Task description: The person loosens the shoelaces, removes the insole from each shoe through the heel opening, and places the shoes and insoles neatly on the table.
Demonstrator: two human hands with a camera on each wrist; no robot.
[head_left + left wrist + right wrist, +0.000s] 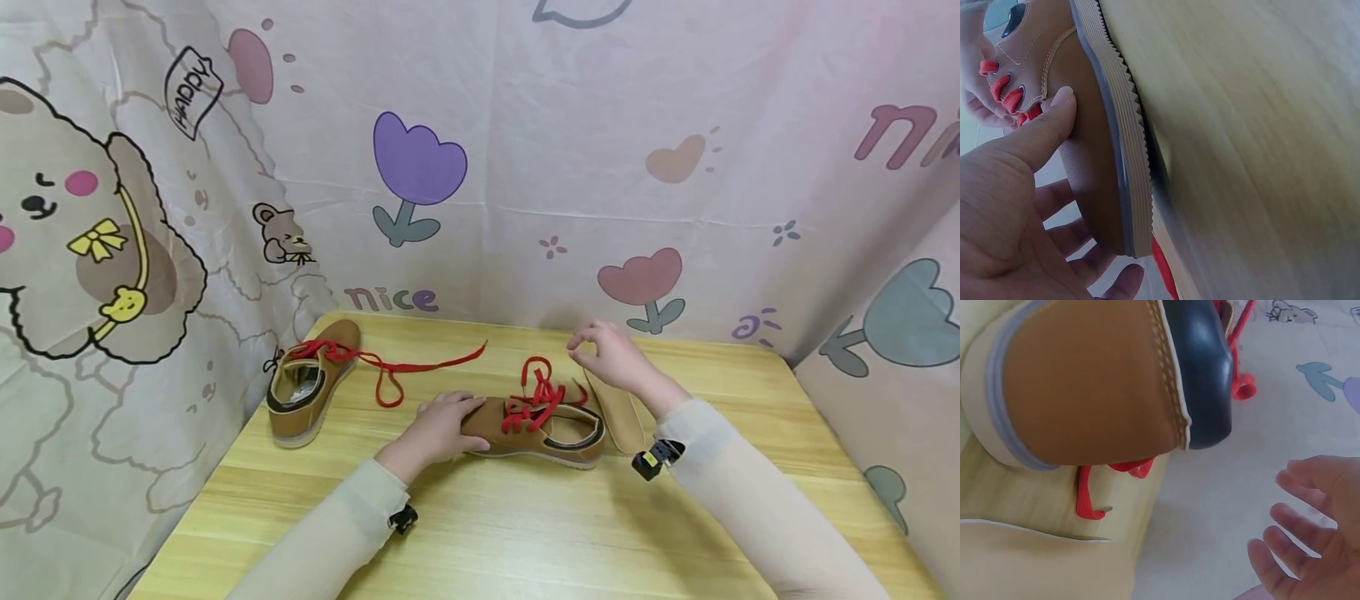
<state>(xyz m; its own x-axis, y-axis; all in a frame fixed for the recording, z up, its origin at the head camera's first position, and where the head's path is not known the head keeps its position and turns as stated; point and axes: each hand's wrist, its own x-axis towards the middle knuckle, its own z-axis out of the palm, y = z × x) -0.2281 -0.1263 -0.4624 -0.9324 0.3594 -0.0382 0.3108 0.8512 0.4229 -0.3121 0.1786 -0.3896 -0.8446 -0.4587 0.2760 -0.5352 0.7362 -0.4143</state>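
A brown shoe point(491, 421) with red laces point(536, 408) lies on the table, its toe pointing left. My left hand point(444, 427) grips the toe end, and in the left wrist view the thumb point(1054, 122) presses the near side while the fingers reach round the far side. Raised behind the shoe's heel is my right hand point(611, 358), fingers loosely bent and apart, holding nothing. Below it lies a tan insole point(617, 414), partly covered by the wrist. In the right wrist view the shoe heel point(1085, 381) shows close up, with a lace end point(1088, 497) beside it.
A second brown shoe point(300, 421) stands at the table's left side, its long red lace point(420, 367) stretched to the right across the wooden table point(525, 533). A printed curtain point(525, 167) hangs along the back and sides.
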